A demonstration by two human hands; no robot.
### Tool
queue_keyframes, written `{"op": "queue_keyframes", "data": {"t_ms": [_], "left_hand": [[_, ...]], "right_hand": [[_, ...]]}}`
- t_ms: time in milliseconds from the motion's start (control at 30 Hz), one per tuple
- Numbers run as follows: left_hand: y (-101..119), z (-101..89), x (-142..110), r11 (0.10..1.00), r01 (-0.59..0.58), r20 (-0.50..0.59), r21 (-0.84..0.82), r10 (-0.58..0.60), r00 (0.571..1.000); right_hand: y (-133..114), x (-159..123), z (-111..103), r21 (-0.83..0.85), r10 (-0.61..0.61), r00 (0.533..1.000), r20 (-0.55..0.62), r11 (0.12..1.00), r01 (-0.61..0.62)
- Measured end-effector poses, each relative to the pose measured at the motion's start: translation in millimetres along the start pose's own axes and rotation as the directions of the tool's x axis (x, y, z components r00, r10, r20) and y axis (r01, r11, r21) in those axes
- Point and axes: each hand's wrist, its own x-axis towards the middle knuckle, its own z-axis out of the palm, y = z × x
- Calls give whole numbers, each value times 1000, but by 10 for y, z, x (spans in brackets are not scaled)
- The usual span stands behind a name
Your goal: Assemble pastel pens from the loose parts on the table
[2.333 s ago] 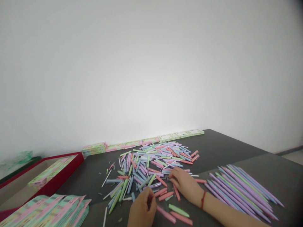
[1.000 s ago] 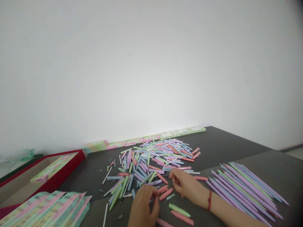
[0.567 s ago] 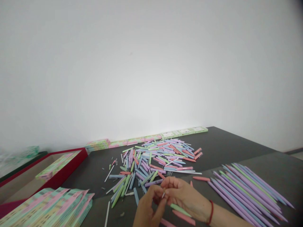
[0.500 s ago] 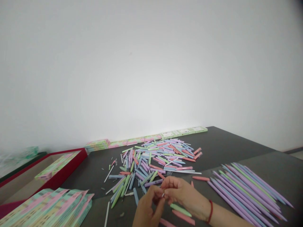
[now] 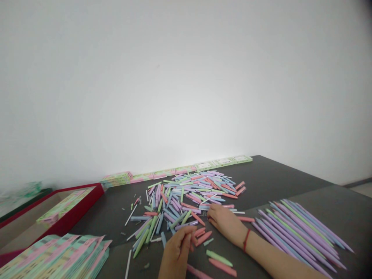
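A loose pile of pastel pen parts (image 5: 188,197) in pink, green, blue and purple lies in the middle of the dark table (image 5: 270,182). My right hand (image 5: 225,221), with a red string at the wrist, rests palm down at the pile's near edge. Its fingertips are bent together onto small pieces there. My left hand (image 5: 176,252) is closer to me, with its fingers curled and pinched. What it holds is hidden. Pink pen pieces (image 5: 203,237) lie between the two hands. A green piece (image 5: 219,258) and another pink one lie just in front of my right forearm.
Several long assembled pens (image 5: 302,230), mostly purple, lie in a row at the right. A red tray (image 5: 72,219) holding a printed card stands at the left. A fanned stack of printed cards (image 5: 55,257) lies at the bottom left. Flat boxes (image 5: 174,171) line the wall.
Half a second ago both hands met in front of me, pinching a small piece. My right hand has since gone back to the pile's edge and my left hand has dropped lower.
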Motion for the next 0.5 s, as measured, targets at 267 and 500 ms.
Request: {"op": "queue_keyframes", "data": {"t_ms": [267, 500], "left_hand": [[-20, -36, 37, 989, 104, 1, -102, -105, 995], [63, -108, 27, 988, 141, -73, -64, -145, 987]], "right_hand": [[-133, -10, 50, 78, -26, 998, -65, 996, 31], [-93, 22, 58, 149, -18, 992, -125, 988, 36]]}}
